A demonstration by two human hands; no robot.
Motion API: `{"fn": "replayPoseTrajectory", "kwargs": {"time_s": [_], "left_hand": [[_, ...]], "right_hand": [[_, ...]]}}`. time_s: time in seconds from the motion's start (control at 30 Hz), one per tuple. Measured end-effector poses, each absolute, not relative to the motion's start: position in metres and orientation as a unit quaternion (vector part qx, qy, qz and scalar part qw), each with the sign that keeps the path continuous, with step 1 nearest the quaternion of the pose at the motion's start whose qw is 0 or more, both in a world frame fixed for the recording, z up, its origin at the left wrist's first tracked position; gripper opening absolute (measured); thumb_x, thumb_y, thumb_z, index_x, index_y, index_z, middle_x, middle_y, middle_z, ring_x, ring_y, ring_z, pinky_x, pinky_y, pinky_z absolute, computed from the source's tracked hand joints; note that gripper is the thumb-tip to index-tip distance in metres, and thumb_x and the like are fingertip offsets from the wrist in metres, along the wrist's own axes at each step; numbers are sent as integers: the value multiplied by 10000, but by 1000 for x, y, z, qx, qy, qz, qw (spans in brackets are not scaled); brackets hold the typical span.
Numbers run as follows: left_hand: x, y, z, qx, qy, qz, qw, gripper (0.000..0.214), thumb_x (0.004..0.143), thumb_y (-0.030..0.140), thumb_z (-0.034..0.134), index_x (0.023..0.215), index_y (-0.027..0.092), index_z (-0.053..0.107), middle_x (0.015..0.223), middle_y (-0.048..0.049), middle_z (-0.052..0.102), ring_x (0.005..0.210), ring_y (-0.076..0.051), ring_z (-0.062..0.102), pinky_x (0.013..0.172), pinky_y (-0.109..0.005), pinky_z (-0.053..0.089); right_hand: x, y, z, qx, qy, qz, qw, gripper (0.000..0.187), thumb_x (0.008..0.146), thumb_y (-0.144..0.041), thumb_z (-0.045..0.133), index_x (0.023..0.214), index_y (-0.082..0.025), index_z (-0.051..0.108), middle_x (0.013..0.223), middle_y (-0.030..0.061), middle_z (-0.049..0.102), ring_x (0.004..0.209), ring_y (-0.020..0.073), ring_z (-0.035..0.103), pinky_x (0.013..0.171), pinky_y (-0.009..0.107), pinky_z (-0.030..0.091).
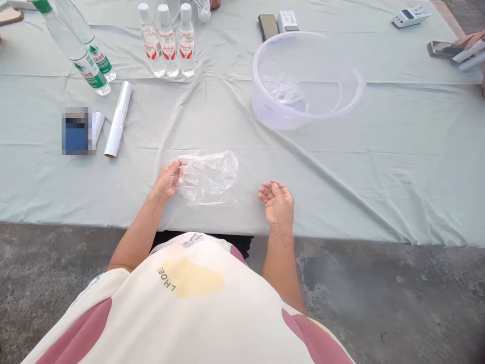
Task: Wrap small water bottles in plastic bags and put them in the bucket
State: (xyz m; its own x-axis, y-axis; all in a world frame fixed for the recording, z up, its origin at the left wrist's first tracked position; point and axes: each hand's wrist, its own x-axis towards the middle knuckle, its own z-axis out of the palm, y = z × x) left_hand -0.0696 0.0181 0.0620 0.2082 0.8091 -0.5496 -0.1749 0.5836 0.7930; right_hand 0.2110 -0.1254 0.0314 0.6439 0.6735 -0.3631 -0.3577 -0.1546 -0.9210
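Observation:
A crinkled clear plastic bag [210,177] is spread close to the table's near edge. My left hand [168,178] grips its left end, and some fingers show through the film. To the right of the bag, apart from it, is my right hand [278,202], palm turned inward with fingers loosely bent and apart, nothing visible in it. Beyond my right hand stands a translucent plastic basin [273,117] with crumpled clear plastic [284,91] inside.
A roll of plastic film [118,121] lies at left beside a blurred-out item [78,131]. Two green-labelled bottles [91,71] and three small red-and-white-labelled bottles [168,48] stand behind. Phones and a small white device [411,16] lie farther back. Another person's hand [470,40] is at far right.

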Motion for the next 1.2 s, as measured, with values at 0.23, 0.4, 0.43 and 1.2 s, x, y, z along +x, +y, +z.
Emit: {"fn": "replayPoseTrajectory", "kwargs": {"time_s": [0.23, 0.4, 0.43, 1.2], "left_hand": [[-63, 16, 60, 321, 527, 311, 722, 336, 823, 469, 742, 929, 162, 655, 662, 9, 614, 431, -52, 501, 356, -165, 250], [-67, 12, 63, 377, 510, 277, 722, 384, 785, 384, 776, 1054, 162, 615, 748, 1, 625, 497, -70, 541, 412, -174, 336], [-69, 10, 64, 392, 512, 268, 716, 454, 774, 353, 785, 1139, 165, 594, 782, -3, 630, 528, -80, 564, 438, -179, 368], [-23, 4, 110, 724, 428, 288, 458, 184, 808, 65, 608, 933, 198, 592, 960, -47, 546, 888, -220, 561, 829, -310, 411]], "right_hand": [[131, -88, 61, -658, -550, 193, 476, 211, 958, -322, 477, 1014, -260, 671, 1052, 70, 710, 1027, 209, 651, 934, 391, 519], [104, -36, 70, -601, -758, 173, 185, 335, 914, -267, 571, 1233, -254, 674, 1431, 111, 560, 1298, 307, 511, 1029, 485, 432], [104, -27, 70, -600, -767, 174, 146, 461, 885, -315, 635, 1341, -256, 609, 1519, 122, 472, 1369, 328, 446, 1052, 506, 413], [90, 2, 49, -647, -734, 208, -4, 701, 949, -424, 486, 1602, -284, 273, 1633, 178, 281, 1497, 507, 185, 1051, 734, 334]]}}
